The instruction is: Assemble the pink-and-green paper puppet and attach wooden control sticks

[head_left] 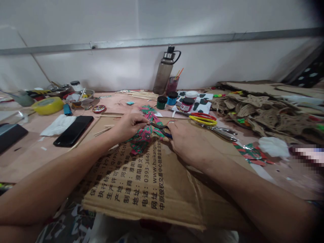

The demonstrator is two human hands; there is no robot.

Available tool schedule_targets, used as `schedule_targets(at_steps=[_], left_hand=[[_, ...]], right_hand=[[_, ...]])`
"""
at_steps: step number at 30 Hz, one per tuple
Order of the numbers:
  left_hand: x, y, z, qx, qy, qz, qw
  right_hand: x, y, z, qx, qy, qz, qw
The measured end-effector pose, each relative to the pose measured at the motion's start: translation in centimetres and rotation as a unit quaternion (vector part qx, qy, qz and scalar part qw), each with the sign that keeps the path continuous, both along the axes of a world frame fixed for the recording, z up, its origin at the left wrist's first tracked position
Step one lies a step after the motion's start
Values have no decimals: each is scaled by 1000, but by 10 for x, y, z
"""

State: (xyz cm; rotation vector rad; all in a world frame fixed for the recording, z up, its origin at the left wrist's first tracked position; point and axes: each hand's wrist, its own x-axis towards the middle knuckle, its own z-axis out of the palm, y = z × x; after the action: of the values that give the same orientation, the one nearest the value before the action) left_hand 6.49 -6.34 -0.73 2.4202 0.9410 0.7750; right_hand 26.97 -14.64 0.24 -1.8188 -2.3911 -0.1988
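Observation:
My left hand (pixel 129 125) pinches a strip of pink and green patterned paper (pixel 144 134) above a flattened cardboard sheet (pixel 152 182) printed with black characters. My right hand (pixel 188 143) is closed round the handles of small dark scissors (pixel 160 128), whose blades point left into the paper beside my left fingers. Part of the paper lies crumpled on the cardboard under both hands.
Red-and-yellow-handled scissors (pixel 204 118) and metal shears lie to the right. Paint jars (pixel 187 104), a grey water bottle (pixel 164 72) and wooden sticks stand behind. A black phone (pixel 73 131), white tissue and yellow tape roll (pixel 48 105) are left; woven cardboard pieces (pixel 263 114) right.

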Motion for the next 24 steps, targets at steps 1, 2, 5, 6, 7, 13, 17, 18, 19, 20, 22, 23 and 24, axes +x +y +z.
schedule_targets(at_steps=[1,2,5,6,7,13,17,18,19,20,22,23,24], left_hand=[[0,0,0,0,-1,-2,1000],[1,-1,0,0,-3,-4,1000],[1,-1,1,3,-7,-7,1000],[1,-1,1,3,-6,-8,1000],[1,-1,1,4,-4,-9,1000],[1,-1,1,8,5,-10,1000],[0,-1,1,10,5,-6,1000],[0,-1,1,11,5,-6,1000],[0,-1,1,14,7,-7,1000],[1,-1,1,17,9,-8,1000],[1,-1,0,27,13,-7,1000],[1,-1,0,31,17,-5,999],[1,-1,0,34,20,-3,999]], right_hand=[[0,0,0,-1,-4,0,1000],[-1,-1,0,-4,-9,-3,1000],[-1,-1,-1,-16,-22,-2,1000],[-1,-1,-1,-16,-24,1,1000],[-1,0,-2,-16,-26,4,1000],[-1,0,-2,-16,-35,5,999],[-2,-1,0,-19,-37,-1,999],[-2,-1,0,-16,-36,0,999],[-2,-2,0,-15,-34,0,999],[-2,-2,0,-16,-34,-1,999],[-2,-2,0,-23,-38,-3,999],[-2,-2,-1,-28,-39,-5,999],[-2,-2,-1,-31,-38,-7,999]])
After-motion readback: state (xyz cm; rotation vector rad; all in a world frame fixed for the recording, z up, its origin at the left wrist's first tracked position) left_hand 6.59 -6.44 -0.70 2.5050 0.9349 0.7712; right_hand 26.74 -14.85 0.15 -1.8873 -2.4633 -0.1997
